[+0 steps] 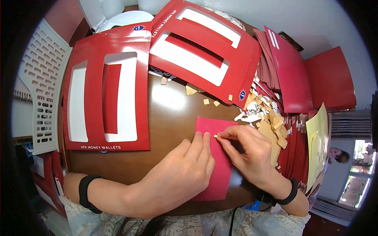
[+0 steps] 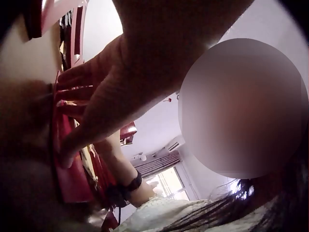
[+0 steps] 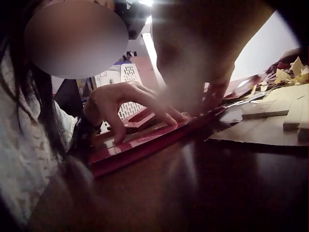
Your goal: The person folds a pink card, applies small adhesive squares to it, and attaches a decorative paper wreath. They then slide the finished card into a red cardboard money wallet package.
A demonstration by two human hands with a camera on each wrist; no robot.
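A narrow pink-red paper wallet (image 1: pixel 222 169) lies lengthwise on the brown table in front of the person. The left hand (image 1: pixel 187 165) rests on it with fingers extended, fingertips pressing near its upper part. Thumb and forefinger of the right hand (image 1: pixel 252 151) pinch a small tan square piece (image 1: pixel 215 136) at the wallet's surface, just right of the left fingertips. In the right wrist view the left hand (image 3: pixel 120 99) arches over the wallet (image 3: pixel 140 149), fingertips down on it. The left wrist view shows the wallet (image 2: pixel 72 186) dimly under the fingers.
Two red cardboard sleeves with cut-outs (image 1: pixel 88 98) (image 1: pixel 201 29) cover the table's left and back. Loose tan squares (image 1: pixel 206 102) and a heap of tan and white scraps (image 1: pixel 271 118) lie right of centre. Stacked red wallets (image 1: pixel 293 153) line the right; a white perforated basket (image 1: pixel 45 67) stands left.
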